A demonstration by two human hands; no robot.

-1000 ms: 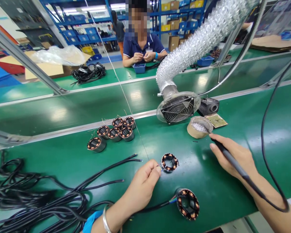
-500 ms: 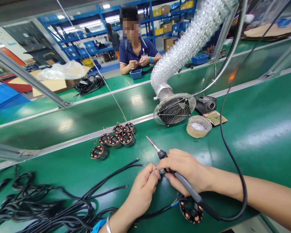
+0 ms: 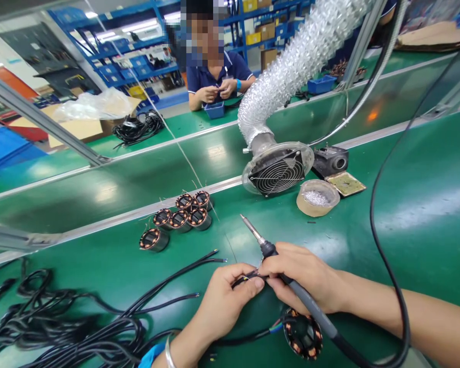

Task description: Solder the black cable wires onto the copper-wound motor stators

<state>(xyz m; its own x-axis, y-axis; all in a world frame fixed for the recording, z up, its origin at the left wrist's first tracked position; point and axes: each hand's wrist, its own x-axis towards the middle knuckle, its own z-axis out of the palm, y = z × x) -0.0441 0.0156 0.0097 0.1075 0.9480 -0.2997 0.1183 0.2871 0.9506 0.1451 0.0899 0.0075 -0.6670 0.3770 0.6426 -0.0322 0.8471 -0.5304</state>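
My right hand (image 3: 310, 278) is closed round a soldering iron (image 3: 303, 297), whose metal tip points up and left, away from the wires. The same hand's fingertips meet my left hand (image 3: 224, 299) at some thin wires (image 3: 250, 276). Pinched between the left thumb and forefinger, these wires look dark with a pale strand; their far ends are hidden by fingers. Below the right hand lies a motor stator (image 3: 303, 337) with copper windings. Coloured leads join it to a black cable (image 3: 249, 338) running under my left wrist.
Several wound stators (image 3: 180, 220) stand by the metal rail. Black power cords (image 3: 69, 327) pile up at left. A fume extractor fan (image 3: 279, 176), a bowl of metal bits (image 3: 317, 199) and an iron stand (image 3: 333, 161) sit at the back. Across the divider a co-worker (image 3: 218, 76) handles something small.
My left fingers have shifted right and opened their pinch somewhat, so the wires now show between them. My right hand and the iron have moved slightly right and down.
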